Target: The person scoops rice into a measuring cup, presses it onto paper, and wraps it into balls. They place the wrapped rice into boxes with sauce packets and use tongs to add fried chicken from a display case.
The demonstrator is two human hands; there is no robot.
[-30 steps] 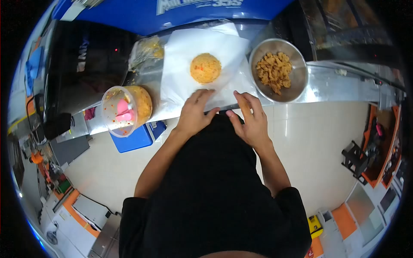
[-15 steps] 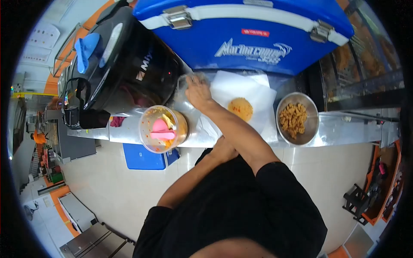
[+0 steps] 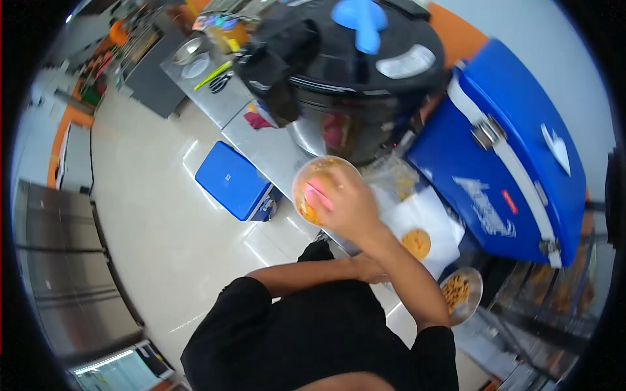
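Observation:
My right hand [image 3: 349, 203] is over a round clear tub [image 3: 328, 159], its fingers closed around a pink scoop [image 3: 318, 194]. Inside the tub is orange and yellow food. Behind my right forearm, at the counter's front edge, lies my left hand [image 3: 370, 268]; its fingers are hidden. A flat, round orange-yellow patty or disc of food [image 3: 416, 244] rests on white paper sheets [image 3: 443, 220] to the right of the tub. Just behind the paper is a crumpled clear plastic bag [image 3: 391, 177]. The picture is somewhat blurred by motion.
A large black rice cooker [image 3: 352, 104] with a blue scoop [image 3: 366, 29] on its lid stands behind the tub. At right are a blue cooler box [image 3: 456, 166] and a metal bowl [image 3: 471, 306] of brown fried pieces. A blue-lidded container [image 3: 233, 179] stands on the floor.
My right hand has left the plastic bag and taken hold of the pink scoop in the tub. The view has turned left, and my left hand stays low by the counter edge.

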